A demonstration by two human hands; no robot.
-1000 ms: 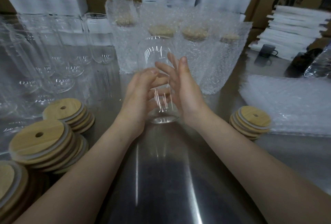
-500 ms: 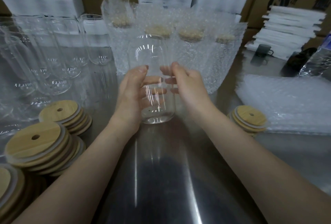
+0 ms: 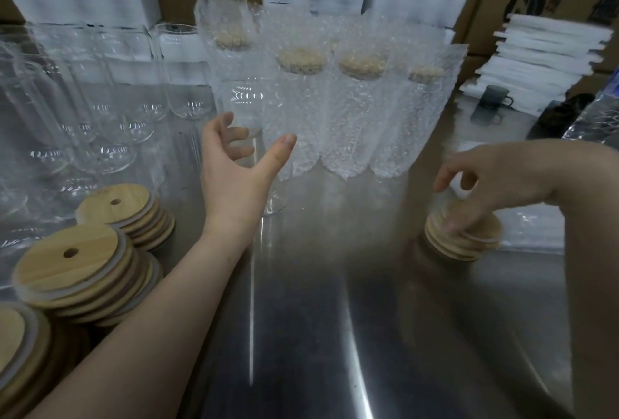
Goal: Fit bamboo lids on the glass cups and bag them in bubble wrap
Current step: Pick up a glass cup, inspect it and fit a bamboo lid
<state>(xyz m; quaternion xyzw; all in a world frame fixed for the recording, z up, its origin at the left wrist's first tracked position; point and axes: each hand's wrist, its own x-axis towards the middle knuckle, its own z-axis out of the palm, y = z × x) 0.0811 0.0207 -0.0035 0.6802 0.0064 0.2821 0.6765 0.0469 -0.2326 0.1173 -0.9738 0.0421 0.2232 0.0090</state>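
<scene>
Left hand grip: fingers curled round the back of the bare glass cup, thumb spread wide across its front. The cup stands upright on the tabletop, just in front of the row of bubble-wrapped cups. Right hand grip: fingers and thumb curled down over the top bamboo lid of the small stack at right, pinching its edges. That side is motion-blurred.

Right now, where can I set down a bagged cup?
The steel table is bare between the forearms, before the bagged cups. Crowded: left, glasses and lid stacks, left hand gripping a glass cup; right, right hand gripping a lid stack beside bubble wrap.
</scene>
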